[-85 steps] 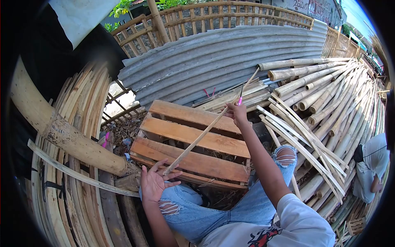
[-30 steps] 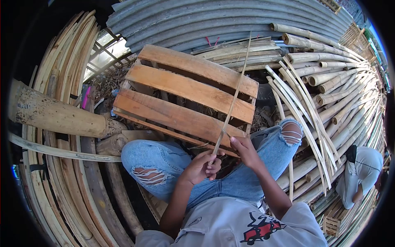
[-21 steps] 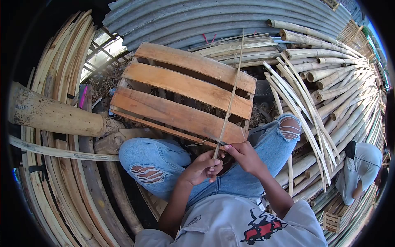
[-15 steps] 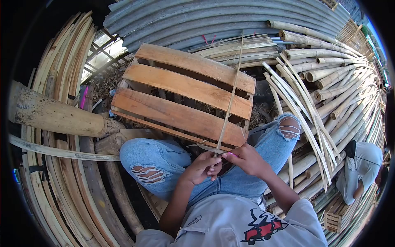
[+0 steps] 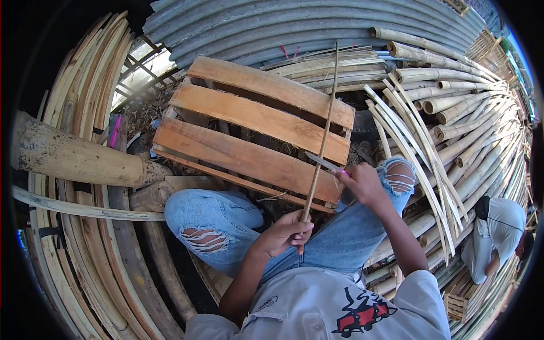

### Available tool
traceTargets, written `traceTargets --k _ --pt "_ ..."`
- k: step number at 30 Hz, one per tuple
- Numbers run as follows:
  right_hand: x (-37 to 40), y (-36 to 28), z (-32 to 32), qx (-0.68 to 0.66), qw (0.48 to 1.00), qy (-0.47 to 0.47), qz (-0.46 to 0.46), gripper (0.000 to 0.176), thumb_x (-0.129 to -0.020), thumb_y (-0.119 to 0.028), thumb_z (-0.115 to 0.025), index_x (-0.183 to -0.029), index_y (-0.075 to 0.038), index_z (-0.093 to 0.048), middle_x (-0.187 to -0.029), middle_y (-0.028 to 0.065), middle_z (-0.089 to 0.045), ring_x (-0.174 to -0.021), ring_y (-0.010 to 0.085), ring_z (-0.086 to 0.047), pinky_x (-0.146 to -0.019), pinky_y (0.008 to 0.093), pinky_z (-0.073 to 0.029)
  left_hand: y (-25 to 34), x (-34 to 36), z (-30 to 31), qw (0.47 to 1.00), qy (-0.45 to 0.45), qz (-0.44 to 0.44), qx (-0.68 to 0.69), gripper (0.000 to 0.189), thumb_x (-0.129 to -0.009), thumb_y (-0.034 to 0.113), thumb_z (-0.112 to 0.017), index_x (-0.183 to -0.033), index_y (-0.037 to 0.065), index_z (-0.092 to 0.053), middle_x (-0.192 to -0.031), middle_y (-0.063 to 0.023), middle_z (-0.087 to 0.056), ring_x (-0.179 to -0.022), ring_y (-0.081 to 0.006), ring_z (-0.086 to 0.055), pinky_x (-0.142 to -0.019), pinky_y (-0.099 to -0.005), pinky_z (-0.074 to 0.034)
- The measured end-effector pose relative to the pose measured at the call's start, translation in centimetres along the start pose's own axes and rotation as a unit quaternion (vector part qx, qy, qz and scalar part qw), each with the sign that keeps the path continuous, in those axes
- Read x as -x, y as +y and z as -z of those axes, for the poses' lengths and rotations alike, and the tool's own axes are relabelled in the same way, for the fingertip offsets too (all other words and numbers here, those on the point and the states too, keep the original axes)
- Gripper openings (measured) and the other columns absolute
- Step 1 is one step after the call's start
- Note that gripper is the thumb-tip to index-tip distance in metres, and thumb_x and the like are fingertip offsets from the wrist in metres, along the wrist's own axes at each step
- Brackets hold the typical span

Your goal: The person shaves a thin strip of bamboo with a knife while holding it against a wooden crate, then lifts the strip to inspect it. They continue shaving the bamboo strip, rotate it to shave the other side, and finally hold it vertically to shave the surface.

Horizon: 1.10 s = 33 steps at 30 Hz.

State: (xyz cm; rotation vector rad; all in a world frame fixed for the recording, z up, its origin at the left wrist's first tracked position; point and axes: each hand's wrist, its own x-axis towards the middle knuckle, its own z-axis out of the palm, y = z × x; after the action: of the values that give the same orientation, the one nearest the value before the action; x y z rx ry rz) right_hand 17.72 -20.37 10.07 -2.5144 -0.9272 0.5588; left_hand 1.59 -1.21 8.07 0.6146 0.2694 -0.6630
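My left hand (image 5: 286, 232) is closed round the lower end of a long, thin bamboo strip (image 5: 325, 129), which slants up and away over a slatted wooden crate (image 5: 238, 148). In my right hand (image 5: 362, 184) is a knife (image 5: 322, 161) with a pink handle. Its blade points to the left and crosses the strip about a third of the way up from my left hand. The crate sits just beyond my knees, its orange-brown slats facing up.
Bamboo poles (image 5: 453, 105) and pale split strips (image 5: 416, 153) lie stacked at the right. More split bamboo (image 5: 79, 113) and a thick pole (image 5: 85, 156) are at the left. Corrugated sheeting (image 5: 311, 25) stands behind. A person (image 5: 498, 232) bends over at the far right.
My right hand with the knife has moved up and right along the strip, away from my left hand. The left hand keeps its hold near my lap.
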Motion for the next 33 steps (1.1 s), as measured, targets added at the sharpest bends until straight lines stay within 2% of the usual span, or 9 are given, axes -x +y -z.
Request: traceTargets --k 2,4,6,8,10,14,16,31,33 --pt "-1.2 1.6 0.9 -0.019 0.999 0.026 -0.039 0.053 -0.091 -0.043 -0.047 -0.065 0.002 -0.06 -0.05 0.0202 -0.048 -0.052 0.0383 -0.054 -0.052 0.0452 -0.041 -0.7 -0.3 -0.6 0.998 0.013 -0.004 -0.054 0.018 -0.089 0.02 -0.057 -0.096 0.01 -0.043 -0.064 0.0043 -0.039 -0.05 -0.004 -0.039 -0.045 -0.0248 -0.047" --pt "-0.3 0.2 0.7 -0.041 0.996 -0.049 -0.055 0.054 -0.092 -0.042 -0.045 -0.067 0.003 -0.06 -0.054 0.0222 -0.05 -0.055 0.0391 -0.054 -0.054 0.0457 -0.041 -1.0 -0.7 -1.1 0.994 0.032 -0.012 -0.104 0.02 -0.089 0.018 -0.057 -0.099 0.01 -0.043 -0.064 0.0039 -0.039 -0.05 -0.0041 -0.04 -0.047 -0.0259 -0.049" --pt "1.6 -1.4 -0.9 -0.189 0.964 -0.175 0.063 0.053 -0.093 -0.04 -0.044 -0.072 0.004 -0.062 -0.06 0.0238 -0.054 -0.061 0.0392 -0.057 -0.058 0.0452 -0.043 -1.1 -0.8 -1.3 0.996 0.019 0.003 -0.085 0.025 -0.089 0.018 -0.056 -0.107 0.009 -0.041 -0.064 0.0037 -0.039 -0.051 -0.0043 -0.041 -0.048 -0.027 -0.051" --pt "2.4 -2.9 -0.1 -0.171 0.966 -0.182 0.068 0.053 -0.093 -0.041 -0.045 -0.074 0.005 -0.063 -0.063 0.0238 -0.056 -0.064 0.0392 -0.057 -0.06 0.0447 -0.044 -1.5 -0.9 -1.0 0.999 0.014 0.008 -0.051 0.028 -0.089 0.018 -0.055 -0.111 0.007 -0.04 -0.064 0.0034 -0.039 -0.05 -0.0042 -0.04 -0.048 -0.027 -0.051" --pt "3.0 -3.1 -0.1 -0.153 0.967 -0.191 0.069 0.052 -0.093 -0.041 -0.045 -0.076 0.005 -0.063 -0.066 0.0239 -0.057 -0.067 0.0392 -0.058 -0.063 0.0442 -0.045 -2.0 -1.0 -0.6 1.0 -0.002 0.012 -0.025 0.045 -0.089 0.021 -0.056 -0.126 0.004 -0.036 -0.064 0.003 -0.039 -0.05 -0.0045 -0.04 -0.048 -0.0247 -0.049" --pt "3.6 -2.8 -0.8 -0.173 0.964 -0.186 0.072 0.046 -0.092 -0.037 -0.046 -0.079 0.004 -0.064 -0.07 0.0235 -0.059 -0.07 0.0397 -0.058 -0.064 0.0445 -0.046 -2.2 -1.1 -0.6 0.999 0.014 0.017 -0.038 0.035 -0.089 0.02 -0.056 -0.117 0.006 -0.042 -0.065 0.0025 -0.04 -0.051 -0.0049 -0.041 -0.048 -0.0243 -0.049" --pt "4.0 -2.9 -1.0 -0.17 0.96 -0.21 0.066 0.044 -0.092 -0.035 -0.046 -0.079 0.003 -0.064 -0.071 0.0237 -0.059 -0.07 0.0397 -0.058 -0.063 0.0451 -0.046 -2.4 -1.1 -0.4 0.999 0.026 0.004 -0.027 0.018 -0.091 0.015 -0.052 -0.105 0.008 -0.044 -0.064 0.0021 -0.041 -0.052 -0.0058 -0.042 -0.049 -0.0256 -0.049" --pt "2.3 -1.5 -3.0 -0.002 0.993 -0.09 0.073 0.05 -0.089 -0.044 -0.048 -0.063 -0.003 -0.063 -0.057 0.0184 -0.056 -0.058 0.0376 -0.057 -0.055 0.0457 -0.044 -2.3 -1.4 1.4 0.989 0.093 -0.007 -0.114 0.02 -0.089 0.012 -0.054 -0.103 0.007 -0.041 -0.065 0.0021 -0.041 -0.052 -0.006 -0.043 -0.05 -0.0259 -0.049" --pt "0.5 1.2 -2.2 0.013 0.999 0.012 -0.039 0.051 -0.089 -0.044 -0.048 -0.063 -0.003 -0.063 -0.055 0.0183 -0.054 -0.056 0.0381 -0.056 -0.053 0.0457 -0.043 -2.0 -0.7 1.1 0.993 0.07 -0.002 -0.09 0.018 -0.087 0.012 -0.055 -0.096 0.009 -0.04 -0.064 0.0014 -0.042 -0.052 -0.0069 -0.043 -0.05 -0.027 -0.049"
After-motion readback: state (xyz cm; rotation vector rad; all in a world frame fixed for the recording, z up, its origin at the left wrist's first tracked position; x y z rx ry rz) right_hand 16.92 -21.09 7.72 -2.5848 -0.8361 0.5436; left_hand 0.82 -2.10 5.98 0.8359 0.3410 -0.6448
